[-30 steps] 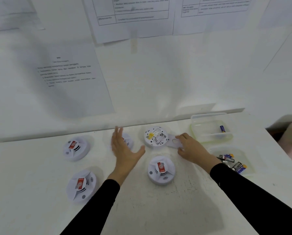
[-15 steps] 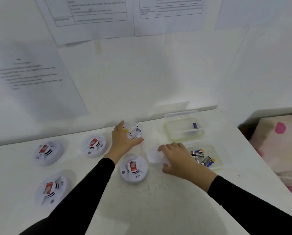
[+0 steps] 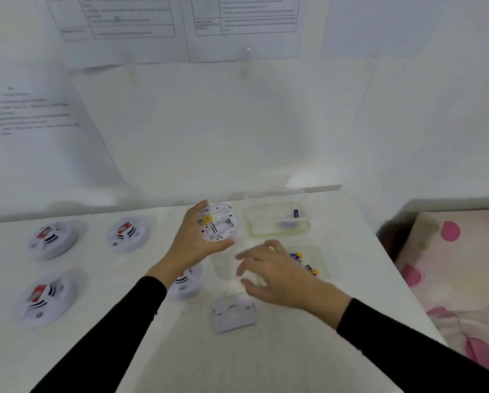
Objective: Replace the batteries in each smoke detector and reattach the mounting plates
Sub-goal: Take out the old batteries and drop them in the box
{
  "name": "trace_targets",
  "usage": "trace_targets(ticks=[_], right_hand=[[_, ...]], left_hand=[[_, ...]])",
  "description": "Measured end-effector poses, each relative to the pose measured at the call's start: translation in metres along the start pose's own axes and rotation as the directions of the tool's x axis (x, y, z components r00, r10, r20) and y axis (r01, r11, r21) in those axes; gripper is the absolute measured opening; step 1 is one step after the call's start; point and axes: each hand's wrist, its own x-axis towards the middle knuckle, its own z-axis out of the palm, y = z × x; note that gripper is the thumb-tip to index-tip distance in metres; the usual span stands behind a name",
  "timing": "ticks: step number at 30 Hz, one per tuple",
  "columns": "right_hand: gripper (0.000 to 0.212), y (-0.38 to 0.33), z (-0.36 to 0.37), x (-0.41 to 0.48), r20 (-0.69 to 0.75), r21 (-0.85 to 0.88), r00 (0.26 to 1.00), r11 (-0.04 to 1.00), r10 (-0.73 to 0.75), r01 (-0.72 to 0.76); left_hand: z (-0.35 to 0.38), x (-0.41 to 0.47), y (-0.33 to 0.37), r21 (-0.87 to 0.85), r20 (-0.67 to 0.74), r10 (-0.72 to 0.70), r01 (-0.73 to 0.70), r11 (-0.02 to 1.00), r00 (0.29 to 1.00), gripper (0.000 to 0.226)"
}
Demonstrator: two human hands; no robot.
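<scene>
Your left hand grips the opened round white smoke detector, its flat white mounting plate off on the table, your right hand hovers with fingers spread and empty, and four closed detectors look untouched.

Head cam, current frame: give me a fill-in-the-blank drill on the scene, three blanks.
1. The left hand grips an opened smoke detector; a mounting plate lies on the ____.
2. The right hand is open and holds ____.
3. ____ other detectors sit closed, face up.
Missing: table; nothing; four.
</scene>
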Motion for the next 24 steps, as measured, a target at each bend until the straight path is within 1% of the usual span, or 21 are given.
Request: trace_targets(ticks=[1, 2, 3, 4, 5, 6, 8, 9, 10, 12, 16, 18, 19, 20, 22, 23, 24], right_hand=[[0.018, 0.019, -0.014, 0.013, -0.076, 0.064, 0.994, 0.995, 0.085, -0.08], [0.018, 0.041, -0.027, 0.025, -0.083, 0.122, 0.973, 0.971, 0.215, -0.204], [0.021, 0.065, -0.039, 0.036, -0.031, 0.154, 0.936, 0.927, 0.35, -0.342], [0.024, 0.089, -0.047, 0.045, 0.059, 0.129, 0.885, 0.876, 0.462, -0.465], [0.026, 0.11, -0.051, 0.053, 0.145, 0.066, 0.833, 0.835, 0.533, -0.546], [0.026, 0.128, -0.052, 0.058, 0.226, -0.001, 0.788, 0.809, 0.573, -0.588], [0.024, 0.15, -0.048, 0.067, 0.373, -0.096, 0.706, 0.782, 0.602, -0.616], [0.022, 0.155, -0.046, 0.071, 0.426, -0.11, 0.673, 0.772, 0.606, -0.626], [0.02, 0.157, -0.043, 0.073, 0.455, -0.112, 0.657, 0.771, 0.601, -0.627], [0.017, 0.158, -0.039, 0.078, 0.469, -0.117, 0.676, 0.799, 0.568, -0.59], [0.032, 0.155, -0.032, 0.077, 0.479, -0.126, 0.712, 0.843, 0.513, -0.522], [0.026, 0.155, -0.033, 0.076, 0.459, -0.093, 0.742, 0.858, 0.488, -0.506], [0.023, 0.154, -0.035, 0.075, 0.413, -0.038, 0.775, 0.859, 0.479, -0.511], [0.021, 0.151, -0.039, 0.076, 0.34, 0.052, 0.806, 0.846, 0.485, -0.531], [0.019, 0.136, -0.048, 0.076, 0.144, 0.312, 0.831, 0.772, 0.537, -0.553], [0.019, 0.124, -0.053, 0.077, 0.048, 0.468, 0.827, 0.719, 0.56, -0.514], [0.019, 0.11, -0.057, 0.078, -0.028, 0.621, 0.817, 0.65, 0.576, -0.438]], left_hand=[[0.002, -0.002, 0.002, -0.011, -0.016, 0.0, -0.001, 1.0, 1.0, 0.108], [0.004, -0.004, 0.003, -0.019, -0.033, 0.004, -0.005, 1.0, 0.999, 0.107], [0.006, -0.005, 0.004, -0.026, -0.055, 0.009, -0.01, 1.0, 0.998, 0.107], [0.007, -0.007, 0.005, -0.03, -0.076, 0.01, -0.013, 0.999, 0.997, 0.106], [0.008, -0.008, 0.007, -0.035, -0.096, 0.01, -0.014, 0.999, 0.995, 0.106], [0.008, -0.009, 0.008, -0.043, -0.107, 0.008, -0.013, 0.999, 0.994, 0.107], [0.008, -0.01, 0.009, -0.058, -0.1, 0.011, -0.017, 0.998, 0.995, 0.109], [0.009, -0.011, 0.01, -0.061, -0.088, 0.018, -0.024, 0.998, 0.996, 0.11], [0.009, -0.013, 0.01, -0.064, -0.079, 0.027, -0.032, 0.997, 0.997, 0.111], [0.011, -0.014, 0.01, -0.067, -0.085, 0.046, -0.052, 0.996, 0.995, 0.108], [0.012, -0.017, 0.01, -0.07, -0.111, 0.071, -0.079, 0.994, 0.991, 0.106], [0.011, -0.017, 0.009, -0.063, -0.116, 0.075, -0.083, 0.995, 0.99, 0.107], [0.011, -0.016, 0.009, -0.062, -0.125, 0.076, -0.084, 0.995, 0.989, 0.107], [0.011, -0.016, 0.009, -0.061, -0.134, 0.076, -0.085, 0.995, 0.988, 0.107], [0.012, -0.017, 0.009, -0.065, -0.146, 0.086, -0.096, 0.993, 0.986, 0.107], [0.014, -0.017, 0.009, -0.076, -0.155, 0.084, -0.097, 0.992, 0.984, 0.106], [0.017, -0.018, 0.009, -0.092, -0.172, 0.085, -0.101, 0.991, 0.981, 0.105]])
